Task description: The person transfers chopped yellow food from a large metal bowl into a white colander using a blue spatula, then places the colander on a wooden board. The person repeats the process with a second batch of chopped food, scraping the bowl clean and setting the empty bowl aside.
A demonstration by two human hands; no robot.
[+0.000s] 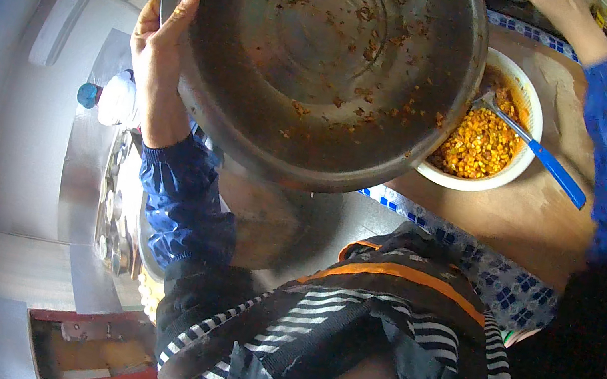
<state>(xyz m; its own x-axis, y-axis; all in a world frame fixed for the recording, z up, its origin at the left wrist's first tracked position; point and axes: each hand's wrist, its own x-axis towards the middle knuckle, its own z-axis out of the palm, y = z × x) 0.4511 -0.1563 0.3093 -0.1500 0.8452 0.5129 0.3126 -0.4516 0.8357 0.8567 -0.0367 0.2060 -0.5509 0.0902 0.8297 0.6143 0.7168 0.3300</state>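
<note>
My left hand [163,43] grips the left rim of a large round dark metal pan [324,71], tilted so its inside shows, with brown food bits stuck to it. The pan's right edge overlaps a white bowl [537,124] of chopped yellow-orange filling [482,145]. A metal spoon with a blue handle [559,174] rests in the bowl. My right hand [571,17] reaches past the bowl at the top right edge; its fingertips are cut off by the frame, near a pale rounded thing that I cannot make out.
Beneath the bowl is a brown board [545,232] dusted with pale powder, on a table with a blue-and-white checked cover [505,286]. On the left, a counter holds a white container with a teal lid [89,96] and several small round containers [115,235].
</note>
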